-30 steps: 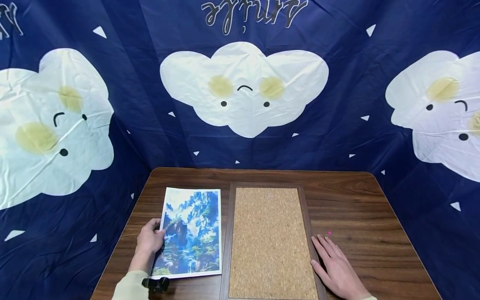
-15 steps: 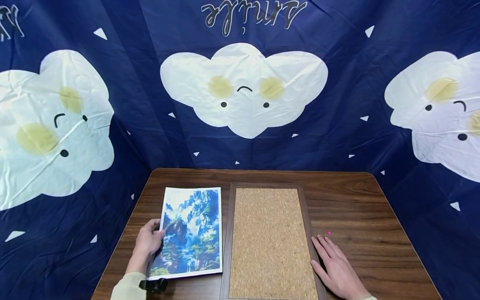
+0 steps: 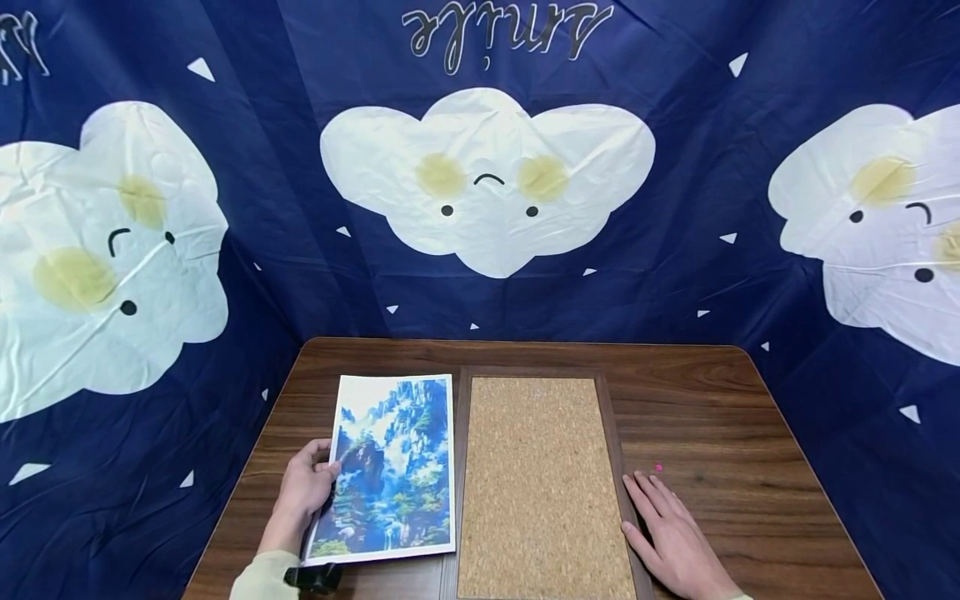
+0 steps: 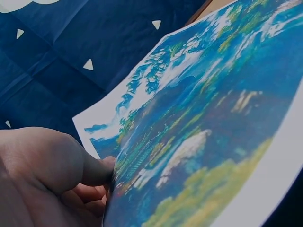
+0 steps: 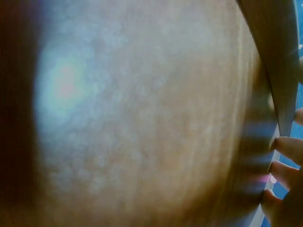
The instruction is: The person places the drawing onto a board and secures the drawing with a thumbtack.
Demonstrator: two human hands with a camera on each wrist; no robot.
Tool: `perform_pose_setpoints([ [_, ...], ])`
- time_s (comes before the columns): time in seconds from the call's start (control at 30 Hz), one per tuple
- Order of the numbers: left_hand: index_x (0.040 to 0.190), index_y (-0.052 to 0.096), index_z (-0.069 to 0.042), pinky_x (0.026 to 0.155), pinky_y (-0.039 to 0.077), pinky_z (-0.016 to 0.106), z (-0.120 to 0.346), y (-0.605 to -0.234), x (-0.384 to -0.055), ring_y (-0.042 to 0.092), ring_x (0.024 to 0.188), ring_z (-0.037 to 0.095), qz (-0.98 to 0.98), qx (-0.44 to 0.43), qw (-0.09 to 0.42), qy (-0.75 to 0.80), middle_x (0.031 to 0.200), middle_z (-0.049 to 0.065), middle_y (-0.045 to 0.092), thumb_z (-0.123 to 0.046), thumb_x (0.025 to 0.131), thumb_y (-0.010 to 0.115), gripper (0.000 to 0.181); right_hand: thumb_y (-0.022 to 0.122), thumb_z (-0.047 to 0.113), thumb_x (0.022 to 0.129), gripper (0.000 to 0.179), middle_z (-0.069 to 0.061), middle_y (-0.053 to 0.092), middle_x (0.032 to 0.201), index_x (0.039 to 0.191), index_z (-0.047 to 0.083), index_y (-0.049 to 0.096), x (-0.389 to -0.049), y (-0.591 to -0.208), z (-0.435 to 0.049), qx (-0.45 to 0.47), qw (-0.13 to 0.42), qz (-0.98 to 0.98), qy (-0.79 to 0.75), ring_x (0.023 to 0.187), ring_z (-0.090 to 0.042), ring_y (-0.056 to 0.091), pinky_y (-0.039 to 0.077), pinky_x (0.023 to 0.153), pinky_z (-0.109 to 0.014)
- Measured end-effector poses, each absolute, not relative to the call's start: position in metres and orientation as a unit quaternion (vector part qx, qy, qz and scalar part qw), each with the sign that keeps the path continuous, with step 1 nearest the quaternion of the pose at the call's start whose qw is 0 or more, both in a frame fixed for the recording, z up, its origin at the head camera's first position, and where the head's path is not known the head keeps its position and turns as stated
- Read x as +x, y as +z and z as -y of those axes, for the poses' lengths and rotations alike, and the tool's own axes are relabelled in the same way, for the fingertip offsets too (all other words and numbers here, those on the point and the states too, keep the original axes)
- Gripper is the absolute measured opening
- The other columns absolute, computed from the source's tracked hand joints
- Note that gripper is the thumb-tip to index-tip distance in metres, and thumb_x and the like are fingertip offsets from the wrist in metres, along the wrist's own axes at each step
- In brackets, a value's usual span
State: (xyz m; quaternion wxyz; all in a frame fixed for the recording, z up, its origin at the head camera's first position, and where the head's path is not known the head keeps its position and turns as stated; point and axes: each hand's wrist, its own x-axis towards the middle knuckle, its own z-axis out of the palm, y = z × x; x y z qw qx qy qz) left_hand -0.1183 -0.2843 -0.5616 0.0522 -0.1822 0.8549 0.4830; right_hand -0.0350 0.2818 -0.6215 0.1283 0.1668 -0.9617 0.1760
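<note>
My left hand (image 3: pixel 303 485) pinches the left edge of a printed landscape picture (image 3: pixel 396 467), which shows blue mountains with a white border. In the left wrist view the thumb (image 4: pixel 97 170) lies on the front of the sheet (image 4: pixel 189 123), and the curled fingers go behind it. The sheet is held tilted, its right edge close to the cork board's frame. A cork board (image 3: pixel 542 483) with a brown wooden frame lies in the middle. My right hand (image 3: pixel 675 537) rests with extended fingers against the frame's right side. Its wrist view is mostly blurred, with several fingertips (image 5: pixel 286 172) at the right.
A brown wood-grain table (image 3: pixel 720 417) carries the board. Beyond the right fingertips lies a tiny pink spot or object (image 3: pixel 658 467), too small to identify. Dark blue cloth (image 3: pixel 480 300) printed with white clouds encloses the back and both sides.
The picture and my left hand shift slightly to the right, closer to the cork board's frame. My right hand and the board stay in place.
</note>
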Motion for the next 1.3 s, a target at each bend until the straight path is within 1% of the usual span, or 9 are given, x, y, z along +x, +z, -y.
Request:
perform_pose_setpoints([
  [0.1, 0.145, 0.049, 0.003, 0.060, 0.052, 0.033, 0.281, -0.564, -0.117, 0.065, 0.076, 0.020, -0.852, -0.179, 0.052, 0.490, 0.120, 0.031, 0.063, 0.000, 0.107, 0.053, 0.039, 0.074, 0.031, 0.098, 0.063, -0.021, 0.055, 0.152, 0.153, 0.007, 0.054, -0.035, -0.622, -0.282, 0.165, 0.125, 0.962, 0.177, 0.141, -0.044, 0.049, 0.036, 0.110, -0.054],
  [0.23, 0.144, 0.050, 0.004, 0.059, 0.052, 0.033, 0.275, -0.566, -0.117, 0.065, 0.072, 0.020, -0.846, -0.179, 0.051, 0.499, 0.108, 0.028, 0.068, 0.001, 0.106, 0.054, 0.038, 0.074, 0.030, 0.097, 0.063, -0.022, 0.055, 0.152, 0.153, 0.007, 0.054, -0.035, -0.621, -0.281, 0.164, 0.122, 0.962, 0.183, 0.141, -0.045, 0.048, 0.040, 0.105, -0.062],
  [0.3, 0.143, 0.051, 0.003, 0.059, 0.053, 0.033, 0.273, -0.568, -0.117, 0.065, 0.071, 0.019, -0.844, -0.180, 0.053, 0.502, 0.103, 0.025, 0.069, 0.001, 0.106, 0.054, 0.037, 0.074, 0.029, 0.097, 0.063, -0.022, 0.055, 0.152, 0.152, 0.006, 0.054, -0.035, -0.621, -0.281, 0.164, 0.121, 0.961, 0.185, 0.141, -0.045, 0.048, 0.041, 0.104, -0.064],
  [0.4, 0.143, 0.052, 0.003, 0.058, 0.052, 0.033, 0.270, -0.569, -0.117, 0.065, 0.070, 0.019, -0.843, -0.180, 0.055, 0.504, 0.098, 0.022, 0.069, 0.001, 0.106, 0.054, 0.036, 0.074, 0.029, 0.097, 0.063, -0.022, 0.055, 0.152, 0.153, 0.007, 0.054, -0.035, -0.621, -0.281, 0.163, 0.119, 0.961, 0.188, 0.141, -0.046, 0.048, 0.041, 0.104, -0.064],
  [0.63, 0.143, 0.052, 0.002, 0.059, 0.053, 0.034, 0.260, -0.571, -0.117, 0.066, 0.072, 0.020, -0.837, -0.176, 0.058, 0.515, 0.101, 0.024, 0.070, 0.000, 0.107, 0.053, 0.036, 0.075, 0.029, 0.096, 0.064, -0.022, 0.056, 0.151, 0.152, 0.006, 0.054, -0.035, -0.622, -0.282, 0.166, 0.127, 0.961, 0.181, 0.140, -0.045, 0.049, 0.041, 0.103, -0.064],
  [0.87, 0.144, 0.053, 0.000, 0.059, 0.054, 0.034, 0.250, -0.573, -0.118, 0.068, 0.071, 0.021, -0.830, -0.182, 0.062, 0.524, 0.100, 0.022, 0.072, -0.001, 0.106, 0.054, 0.037, 0.076, 0.028, 0.095, 0.064, -0.023, 0.056, 0.150, 0.151, 0.006, 0.055, -0.036, -0.622, -0.282, 0.172, 0.133, 0.960, 0.178, 0.139, -0.046, 0.050, 0.042, 0.103, -0.064],
  [1.07, 0.144, 0.051, 0.002, 0.059, 0.055, 0.036, 0.244, -0.573, -0.120, 0.068, 0.071, 0.021, -0.821, -0.175, 0.066, 0.539, 0.100, 0.023, 0.072, 0.000, 0.106, 0.054, 0.038, 0.076, 0.028, 0.095, 0.064, -0.023, 0.056, 0.150, 0.151, 0.006, 0.055, -0.035, -0.620, -0.280, 0.173, 0.137, 0.958, 0.182, 0.138, -0.047, 0.051, 0.043, 0.103, -0.064],
  [1.3, 0.142, 0.053, 0.002, 0.058, 0.055, 0.034, 0.238, -0.574, -0.120, 0.068, 0.071, 0.020, -0.815, -0.175, 0.064, 0.548, 0.097, 0.021, 0.071, 0.002, 0.105, 0.056, 0.037, 0.075, 0.028, 0.096, 0.064, -0.023, 0.056, 0.151, 0.152, 0.007, 0.054, -0.034, -0.619, -0.280, 0.169, 0.129, 0.959, 0.187, 0.139, -0.047, 0.050, 0.043, 0.103, -0.066],
])
